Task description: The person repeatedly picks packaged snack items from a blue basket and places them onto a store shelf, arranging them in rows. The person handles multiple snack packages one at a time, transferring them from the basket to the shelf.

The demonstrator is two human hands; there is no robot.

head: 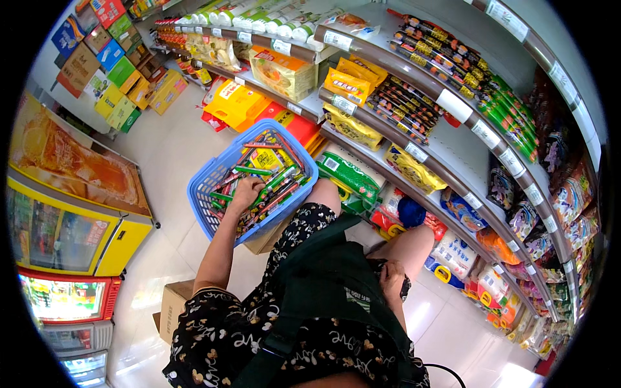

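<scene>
My left hand reaches into a blue plastic shopping basket, fingers bent down among thin wrapped sticks, probably sausages. Some are green-wrapped sticks; others are in red and dark wrappers. Whether the fingers grip one of them is hard to make out. A yellow packet lies among the sticks near the far end. The basket stands beside my left knee, on top of a cardboard box. On my right thigh rests my right hand, its fingers partly curled and no object visible in it.
Shelves to the right hold black-wrapped sticks, green-wrapped sticks and yellow packets. Green rice bags lie low by my knees. A yellow freezer stands left; an open carton sits on the floor behind my left elbow.
</scene>
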